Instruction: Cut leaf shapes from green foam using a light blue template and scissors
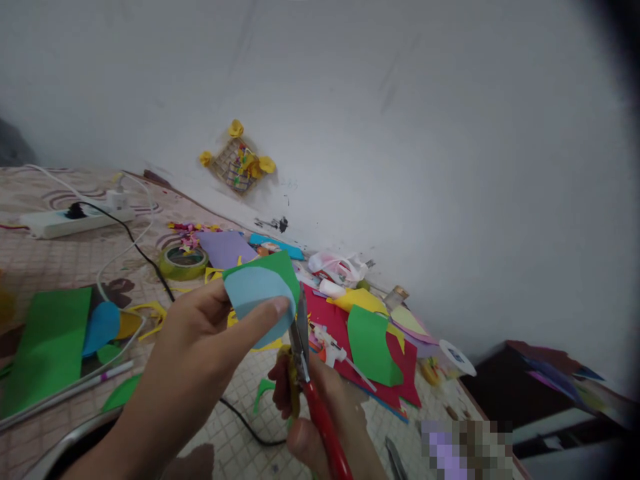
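My left hand (200, 347) pinches a light blue paper round (257, 293) laid over a green paper piece (273, 267), thumb on the front. My right hand (320, 407) is closed round red-handled scissors (313, 387), low in the middle of the view. The blades point up and meet the right edge of the held papers. Both hands hover above a patterned floor covering (45, 260).
Coloured paper lies all about: a green sheet (47, 343) at left, red sheets (340, 327) with a green piece (370, 347) at right. A tape roll (183, 262), a power strip (70, 220) with cables, a white wall (400, 133) behind, a dark shelf (525, 393) at right.
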The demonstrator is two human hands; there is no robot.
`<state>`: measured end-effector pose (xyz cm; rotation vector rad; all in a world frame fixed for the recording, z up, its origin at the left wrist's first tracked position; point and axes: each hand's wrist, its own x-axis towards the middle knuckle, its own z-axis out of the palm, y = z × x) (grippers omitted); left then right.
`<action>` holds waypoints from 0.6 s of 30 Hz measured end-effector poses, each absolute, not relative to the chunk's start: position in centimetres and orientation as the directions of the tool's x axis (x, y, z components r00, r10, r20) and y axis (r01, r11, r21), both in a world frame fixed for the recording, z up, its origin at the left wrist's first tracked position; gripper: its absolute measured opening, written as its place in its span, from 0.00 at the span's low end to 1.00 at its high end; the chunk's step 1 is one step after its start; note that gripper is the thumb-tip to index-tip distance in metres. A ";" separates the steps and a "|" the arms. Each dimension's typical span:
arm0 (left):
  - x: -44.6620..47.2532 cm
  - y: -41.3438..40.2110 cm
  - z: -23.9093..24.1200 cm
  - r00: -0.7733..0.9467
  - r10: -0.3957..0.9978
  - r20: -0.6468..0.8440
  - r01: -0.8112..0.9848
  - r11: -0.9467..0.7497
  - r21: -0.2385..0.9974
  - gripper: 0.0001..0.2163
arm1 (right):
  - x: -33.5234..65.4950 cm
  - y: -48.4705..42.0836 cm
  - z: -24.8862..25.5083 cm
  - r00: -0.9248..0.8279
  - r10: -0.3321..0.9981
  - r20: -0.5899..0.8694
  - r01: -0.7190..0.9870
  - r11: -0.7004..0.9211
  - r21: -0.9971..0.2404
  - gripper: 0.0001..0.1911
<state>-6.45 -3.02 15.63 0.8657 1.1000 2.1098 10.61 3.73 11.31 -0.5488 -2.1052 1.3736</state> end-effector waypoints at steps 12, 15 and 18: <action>-5.5 -2.9 15.9 -0.622 0.706 0.338 -0.142 -0.527 0.838 0.05 | 10.4 3.2 12.6 -0.771 0.579 0.265 0.029 0.447 -0.894 0.36; -5.2 -2.9 16.0 -0.640 0.688 0.341 -0.137 -0.539 0.831 0.05 | 10.3 3.6 12.3 -0.783 0.554 0.282 0.022 0.478 -0.878 0.38; -5.1 -3.0 16.0 -0.663 0.663 0.349 -0.121 -0.555 0.823 0.04 | 9.5 4.8 11.7 -0.808 0.500 0.312 0.025 0.558 -0.829 0.43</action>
